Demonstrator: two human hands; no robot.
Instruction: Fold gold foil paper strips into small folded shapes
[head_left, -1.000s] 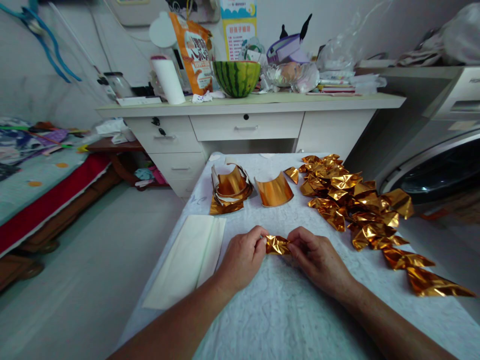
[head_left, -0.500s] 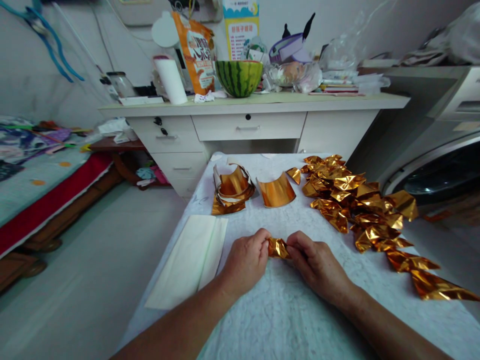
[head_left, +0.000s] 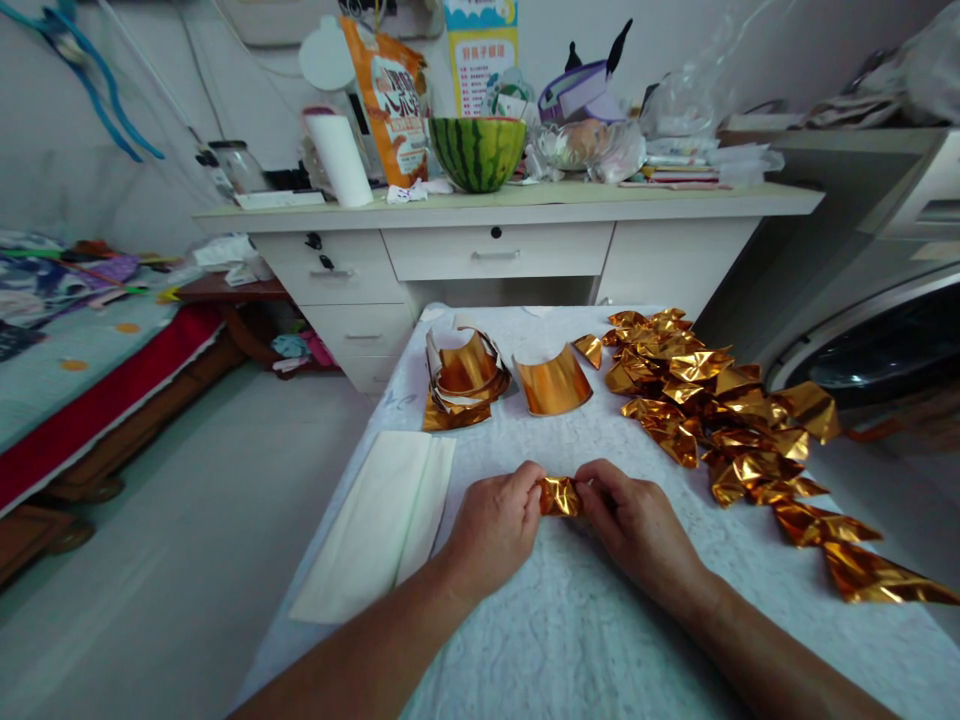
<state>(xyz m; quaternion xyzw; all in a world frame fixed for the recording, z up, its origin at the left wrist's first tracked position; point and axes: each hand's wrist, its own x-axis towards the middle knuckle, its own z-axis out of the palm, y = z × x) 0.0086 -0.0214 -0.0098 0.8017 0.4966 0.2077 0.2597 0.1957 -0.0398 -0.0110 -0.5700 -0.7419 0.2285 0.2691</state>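
Between my hands is a small gold foil piece (head_left: 560, 496), held just above the cloth-covered table (head_left: 570, 640). My left hand (head_left: 499, 522) pinches its left end, and my right hand (head_left: 634, 520) pinches its right end. Beyond them lies a curved gold sheet (head_left: 553, 382), with a ring of curled gold and white strips (head_left: 466, 372) to its left. White folded sheets (head_left: 375, 525) lie flat left of my left hand. A heap of twisted gold foil pieces (head_left: 697, 400) spreads along the right side of the table.
Behind the table stands a white desk (head_left: 495, 212) bearing a watermelon half (head_left: 478, 153), an orange bag (head_left: 394, 110) and a white roll (head_left: 339, 160). At the right is a washing machine (head_left: 862, 250); a bed (head_left: 97, 350) is at the left.
Both hands have shifted very slightly, and the foil between them sits a little further right and looks flatter. The other things on the table lie as before.
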